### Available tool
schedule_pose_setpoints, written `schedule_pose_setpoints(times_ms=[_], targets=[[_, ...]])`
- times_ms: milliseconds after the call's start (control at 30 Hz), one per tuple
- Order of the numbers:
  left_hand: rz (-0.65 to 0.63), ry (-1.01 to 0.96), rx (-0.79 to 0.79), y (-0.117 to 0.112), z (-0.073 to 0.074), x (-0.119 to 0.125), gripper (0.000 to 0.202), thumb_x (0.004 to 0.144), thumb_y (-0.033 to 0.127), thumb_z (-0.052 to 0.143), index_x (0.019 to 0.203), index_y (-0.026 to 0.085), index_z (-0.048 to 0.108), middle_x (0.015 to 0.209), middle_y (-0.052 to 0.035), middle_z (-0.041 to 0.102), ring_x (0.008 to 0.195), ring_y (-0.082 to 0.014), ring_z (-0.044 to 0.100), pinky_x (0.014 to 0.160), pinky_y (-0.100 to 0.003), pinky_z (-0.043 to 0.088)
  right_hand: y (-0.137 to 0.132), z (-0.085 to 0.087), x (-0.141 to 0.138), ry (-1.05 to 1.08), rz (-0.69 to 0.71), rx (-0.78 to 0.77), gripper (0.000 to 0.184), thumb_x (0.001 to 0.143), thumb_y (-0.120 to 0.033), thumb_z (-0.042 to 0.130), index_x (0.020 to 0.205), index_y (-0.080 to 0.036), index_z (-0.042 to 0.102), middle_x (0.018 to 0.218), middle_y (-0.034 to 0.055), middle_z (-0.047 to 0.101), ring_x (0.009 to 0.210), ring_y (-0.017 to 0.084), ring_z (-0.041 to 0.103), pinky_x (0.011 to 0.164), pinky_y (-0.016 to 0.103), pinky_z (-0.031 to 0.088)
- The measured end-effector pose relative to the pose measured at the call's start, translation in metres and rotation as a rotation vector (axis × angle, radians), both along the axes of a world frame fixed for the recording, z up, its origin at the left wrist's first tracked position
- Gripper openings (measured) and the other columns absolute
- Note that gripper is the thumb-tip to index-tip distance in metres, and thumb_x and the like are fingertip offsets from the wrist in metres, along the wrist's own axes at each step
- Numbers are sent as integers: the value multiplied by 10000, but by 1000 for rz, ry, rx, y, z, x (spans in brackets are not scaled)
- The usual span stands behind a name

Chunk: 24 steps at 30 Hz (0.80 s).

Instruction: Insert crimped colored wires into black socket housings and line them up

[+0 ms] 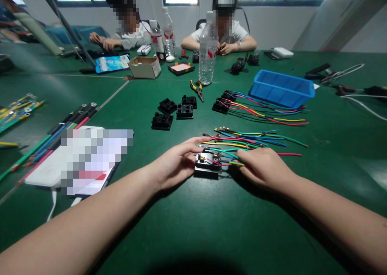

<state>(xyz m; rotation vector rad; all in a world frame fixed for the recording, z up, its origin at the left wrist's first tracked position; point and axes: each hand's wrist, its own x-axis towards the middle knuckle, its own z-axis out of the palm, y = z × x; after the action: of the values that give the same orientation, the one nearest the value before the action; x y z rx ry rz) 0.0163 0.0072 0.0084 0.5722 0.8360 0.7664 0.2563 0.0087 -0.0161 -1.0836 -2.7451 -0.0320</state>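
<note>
A black connector block (208, 165) lies on the green table (211, 226) between my hands, with coloured wires plugged into it. My left hand (177, 162) rests against the block's left side, fingers curled round it with the forefinger stretched over the top. My right hand (261, 167) lies at its right side, fingers pinched on a green wire (234, 162) running into the block. A loose bundle of coloured wires (254, 140) is spread just behind my hands.
Several black blocks (176, 111) sit farther back, with wired blocks (225, 101), a blue bin (281, 88), pliers (197, 89), water bottles (208, 49) and a cardboard box (145, 67). Cable bundles (60, 134) and a white pad (45, 172) lie left. Two people sit opposite.
</note>
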Motion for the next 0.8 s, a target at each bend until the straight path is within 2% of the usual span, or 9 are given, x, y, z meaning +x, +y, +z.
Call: schedule_pose_setpoints(times_ms=[67,133,200,267,367,500,667,800], targets=[[-34,-5,-14,-1,-1,-1,484,763,94,504,1246,119,525,1078,-137,678,880,-194,678,937,-372,471,0,1,0,11,34,23,218,905,-246,363,759,-190,515,584,22,602,493,150,528,526,276,237],[-99,-36,-40,-1,-2,-3,500,760,113,511,1258,156,516,1112,-133,662,898,-223,679,938,-450,476,-1,2,0,10,69,55,215,903,-227,364,750,-189,509,581,21,602,490,150,536,523,278,246],[-157,-80,-53,-2,-3,-5,492,770,139,526,1258,203,506,1197,-123,622,978,-281,668,919,-541,482,-1,3,-1,2,95,86,206,896,-214,371,747,-187,510,578,24,603,487,151,539,520,284,247],[-173,-95,-40,-3,-4,-6,450,794,154,542,1236,229,508,1275,-112,572,1048,-318,645,883,-582,503,-2,5,-1,-1,110,104,192,885,-212,384,746,-186,514,575,25,605,485,153,541,519,289,247],[-153,-57,-2,-3,-4,-4,378,837,151,536,1208,224,520,1281,-114,557,1028,-306,658,796,-529,569,-2,6,-2,1,111,89,182,880,-230,401,752,-185,523,596,28,619,499,154,550,524,288,256],[-103,6,50,-1,-3,-1,322,867,117,477,1174,198,532,1171,-119,612,928,-270,700,727,-441,609,-3,5,-3,3,46,36,189,894,-269,414,772,-185,532,606,17,616,516,155,562,527,284,266],[-73,47,91,-1,-3,0,298,872,125,455,1149,195,540,1129,-117,643,883,-263,716,713,-417,620,-2,3,-2,2,-8,13,177,893,-303,440,811,-185,543,606,6,620,531,163,583,531,282,269],[-36,31,98,2,-5,0,273,869,144,479,1121,206,566,1155,-108,640,955,-259,691,693,-397,631,0,4,-1,-27,-37,51,201,906,-284,414,791,-185,546,616,28,640,520,170,586,521,281,258]])
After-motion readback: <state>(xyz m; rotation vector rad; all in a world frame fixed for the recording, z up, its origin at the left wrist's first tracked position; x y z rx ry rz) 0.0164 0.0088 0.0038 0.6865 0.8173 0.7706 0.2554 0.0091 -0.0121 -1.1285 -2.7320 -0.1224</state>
